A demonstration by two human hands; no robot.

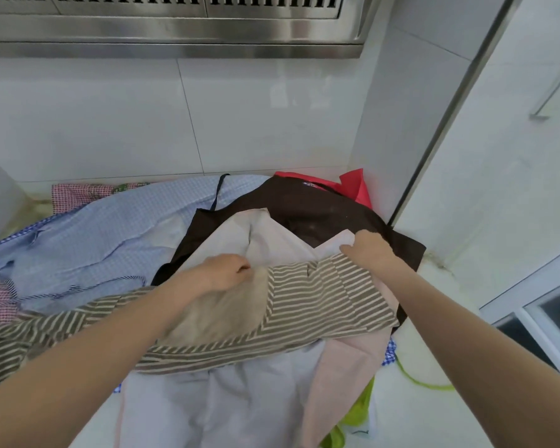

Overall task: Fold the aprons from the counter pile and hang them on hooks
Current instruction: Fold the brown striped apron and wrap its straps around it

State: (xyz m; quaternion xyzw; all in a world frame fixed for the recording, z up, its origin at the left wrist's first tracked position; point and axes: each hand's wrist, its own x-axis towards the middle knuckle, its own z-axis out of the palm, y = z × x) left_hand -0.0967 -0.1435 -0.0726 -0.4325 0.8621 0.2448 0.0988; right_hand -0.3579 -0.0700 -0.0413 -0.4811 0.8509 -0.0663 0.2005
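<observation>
Apron pile covers the white desk (440,305), centre to 9 o'clock. Left hand (227,272) sits mid-frame, its grip curled and pinching the pale pink apron (259,244) where it meets the brown-striped apron (317,302). Right hand (367,250) at 2 o'clock of the left one, grip pinching the pale apron's upper edge, fingers tucked over the fabric. Dark brown apron (307,208) lies under both at 12 o'clock, red apron (353,184) behind it against the tiled wall (110,118). Blue checked apron (110,227) spreads at 10 o'clock. Green strap (411,376) trails at 4 o'clock. Steel hood (175,30) overhead.
</observation>
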